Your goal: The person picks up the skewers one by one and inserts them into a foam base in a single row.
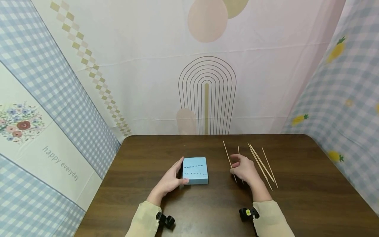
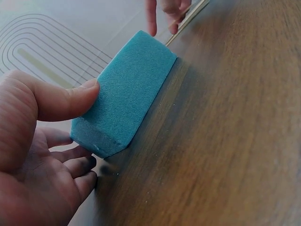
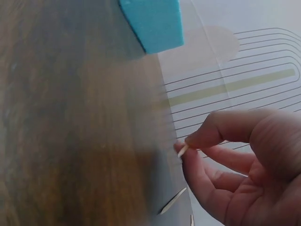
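Observation:
A light blue foam block lies flat on the table, two rows of small dark marks across its top. My left hand grips its left side, thumb at the near corner and fingers around the far edge; the left wrist view shows the thumb on the foam's side. Right of the block, my right hand pinches a thin wooden skewer between thumb and index finger. Its pointed tip pokes out of the pinch in the right wrist view. Another skewer lies partly hidden beneath that hand.
Several more skewers lie loosely crossed right of my right hand, with a single skewer at their right side. The brown wooden table meets a patterned cloth at its back edge. Checked cloths hang at both sides.

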Demonstrator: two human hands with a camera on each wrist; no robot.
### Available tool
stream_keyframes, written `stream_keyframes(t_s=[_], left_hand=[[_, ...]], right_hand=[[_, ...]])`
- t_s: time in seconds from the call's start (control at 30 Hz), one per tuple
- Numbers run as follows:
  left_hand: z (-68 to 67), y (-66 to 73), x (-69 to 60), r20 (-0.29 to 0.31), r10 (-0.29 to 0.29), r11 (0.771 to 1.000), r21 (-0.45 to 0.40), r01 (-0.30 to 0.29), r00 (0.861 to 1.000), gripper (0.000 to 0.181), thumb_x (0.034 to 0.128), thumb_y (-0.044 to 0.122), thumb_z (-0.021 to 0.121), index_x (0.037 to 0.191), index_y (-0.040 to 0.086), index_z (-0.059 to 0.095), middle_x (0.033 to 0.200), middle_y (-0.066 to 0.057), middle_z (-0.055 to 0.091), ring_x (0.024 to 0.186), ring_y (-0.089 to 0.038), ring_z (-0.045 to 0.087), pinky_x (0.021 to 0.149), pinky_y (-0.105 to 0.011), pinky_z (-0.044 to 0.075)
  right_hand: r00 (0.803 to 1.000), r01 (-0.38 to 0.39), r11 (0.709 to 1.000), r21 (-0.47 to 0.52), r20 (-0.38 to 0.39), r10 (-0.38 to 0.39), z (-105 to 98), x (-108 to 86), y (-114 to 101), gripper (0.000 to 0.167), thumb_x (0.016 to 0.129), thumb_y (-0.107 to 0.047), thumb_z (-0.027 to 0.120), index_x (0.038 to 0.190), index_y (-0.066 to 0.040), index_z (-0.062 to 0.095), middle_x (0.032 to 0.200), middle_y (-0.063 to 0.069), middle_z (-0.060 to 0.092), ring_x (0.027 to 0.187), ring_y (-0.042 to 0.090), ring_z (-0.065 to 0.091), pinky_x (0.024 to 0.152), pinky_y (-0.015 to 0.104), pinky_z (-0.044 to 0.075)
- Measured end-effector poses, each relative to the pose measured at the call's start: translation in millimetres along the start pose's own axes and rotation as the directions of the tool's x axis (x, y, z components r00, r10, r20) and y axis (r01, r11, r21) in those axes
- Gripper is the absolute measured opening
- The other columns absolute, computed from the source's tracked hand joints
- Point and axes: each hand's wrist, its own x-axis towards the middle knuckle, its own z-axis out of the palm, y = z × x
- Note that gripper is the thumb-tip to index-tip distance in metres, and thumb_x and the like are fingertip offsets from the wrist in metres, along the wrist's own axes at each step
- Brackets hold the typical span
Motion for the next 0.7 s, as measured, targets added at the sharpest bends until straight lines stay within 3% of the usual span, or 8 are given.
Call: stream_keyframes(t_s=[0.1, 0.2, 0.33, 0.47, 0.7], left_hand=[[-0.1, -0.7, 0.6, -0.001, 0.001, 1.0, 0.004, -0.001, 1.0, 0.099, 0.0927, 0.003, 0.081, 0.171, 0.003, 0.02, 0.176, -0.023, 0.017, 0.16, -0.042, 0.02, 0.124, -0.058, 0.026], [-0.1, -1.7, 0.6, -0.001, 0.0, 1.0, 0.007, 0.0, 1.0, 0.099, 0.0929, 0.003, 0.081, 0.171, 0.003, 0.02, 0.175, -0.023, 0.017, 0.16, -0.042, 0.02, 0.124, -0.058, 0.026], [-0.9, -1.2, -0.7, 0.001, -0.002, 1.0, 0.012, 0.002, 1.0, 0.099, 0.0934, 0.003, 0.081, 0.171, 0.003, 0.02, 0.175, -0.024, 0.017, 0.16, -0.043, 0.02, 0.124, -0.058, 0.027], [-1.0, -0.9, -1.8, 0.0, -0.002, 1.0, 0.014, 0.002, 1.0, 0.099, 0.0934, 0.003, 0.081, 0.171, 0.003, 0.02, 0.175, -0.024, 0.017, 0.16, -0.042, 0.02, 0.124, -0.058, 0.027], [-0.4, 0.1, -1.1, 0.007, -0.005, 1.0, 0.004, 0.005, 1.0, 0.098, 0.0937, 0.004, 0.081, 0.171, 0.005, 0.02, 0.176, -0.022, 0.016, 0.161, -0.042, 0.019, 0.124, -0.059, 0.026]], right_hand=[[1.0, -0.004, 0.997, 0.074, 0.016, 0.003, 0.2, -0.6, -3.6, 0.057, 0.089, -0.004, 0.076, 0.144, -0.001, 0.063, 0.099, 0.01, 0.077, 0.087, 0.024, 0.072, 0.072, 0.036, 0.054], [0.998, 0.019, 0.977, 0.211, 0.055, -0.032, 1.9, -1.8, -7.8, 0.049, 0.097, -0.003, 0.071, 0.144, 0.003, 0.062, 0.109, 0.018, 0.077, 0.096, 0.03, 0.074, 0.077, 0.035, 0.058], [0.992, 0.046, 0.915, 0.4, 0.093, -0.09, 4.7, -3.6, -16.5, 0.04, 0.104, -0.003, 0.066, 0.143, 0.005, 0.061, 0.123, 0.029, 0.07, 0.113, 0.043, 0.07, 0.088, 0.038, 0.062], [0.988, 0.072, 0.862, 0.501, 0.081, -0.129, 9.3, -5.6, -25.6, 0.034, 0.105, -0.005, 0.067, 0.139, 0.003, 0.065, 0.125, 0.03, 0.068, 0.118, 0.047, 0.067, 0.089, 0.038, 0.062], [0.986, 0.094, 0.777, 0.622, 0.051, -0.16, 24.9, -9.0, -42.7, 0.034, 0.105, -0.003, 0.067, 0.139, 0.001, 0.065, 0.117, 0.017, 0.072, 0.108, 0.03, 0.074, 0.085, 0.038, 0.063]])
